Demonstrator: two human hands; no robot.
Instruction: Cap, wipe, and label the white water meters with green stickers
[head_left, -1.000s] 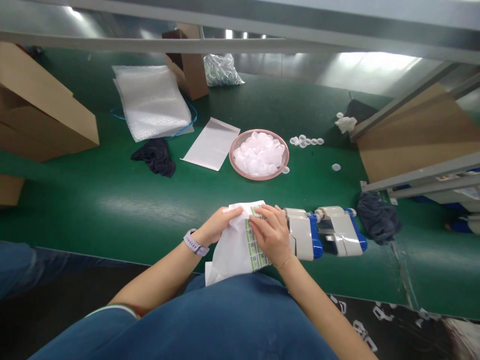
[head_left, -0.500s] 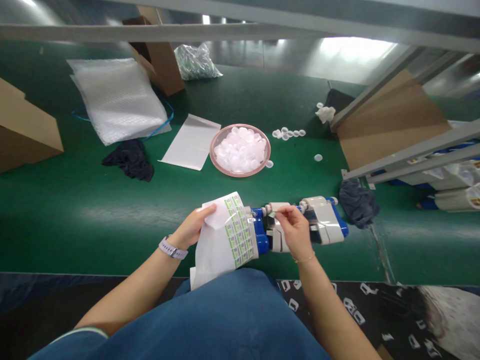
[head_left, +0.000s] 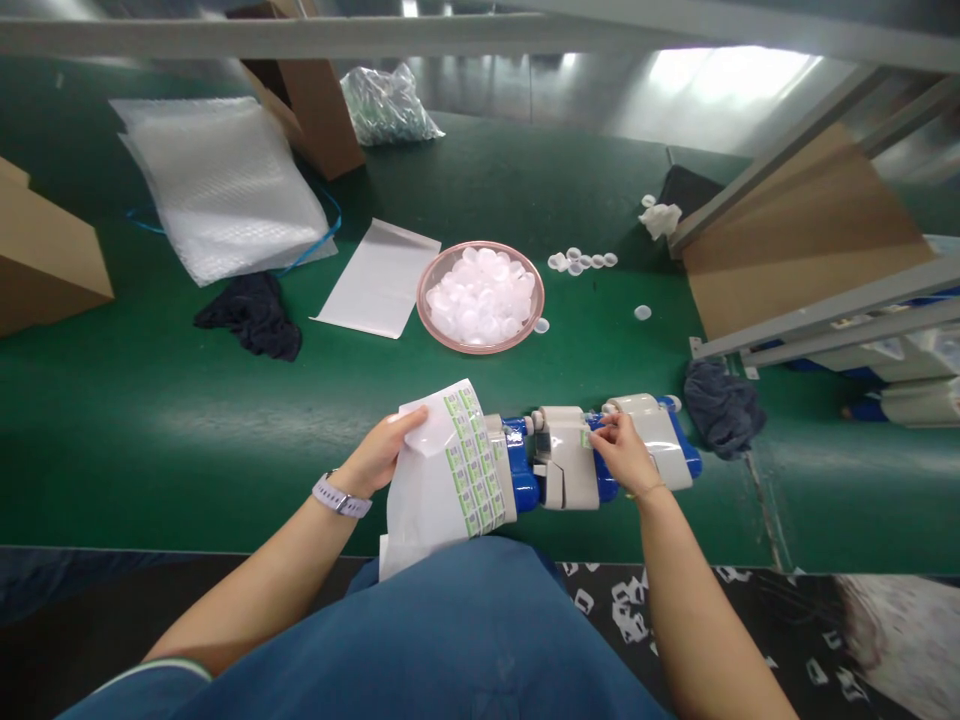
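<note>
My left hand [head_left: 384, 448] grips the top edge of a white sheet of small green stickers [head_left: 457, 470] that stands up from my lap. My right hand [head_left: 621, 450] is pinched on a small green sticker [head_left: 586, 437] and presses it against the side of a beige and blue device [head_left: 568, 458] lying on the green table [head_left: 187, 420]. A second beige and blue device [head_left: 660, 440] lies just right of it, behind my right hand. A third one is partly hidden behind the sticker sheet.
A pink bowl [head_left: 480, 297] of white caps sits behind the devices, with loose caps [head_left: 581, 262] to its right. A white sheet [head_left: 379, 279], dark cloths [head_left: 253, 315], bubble wrap [head_left: 221, 185], cardboard boxes [head_left: 45, 255] and a metal frame [head_left: 817, 320] surround the spot.
My right hand left the sticker sheet with a peeled sticker and moved right onto the middle device. My left hand keeps holding the sheet.
</note>
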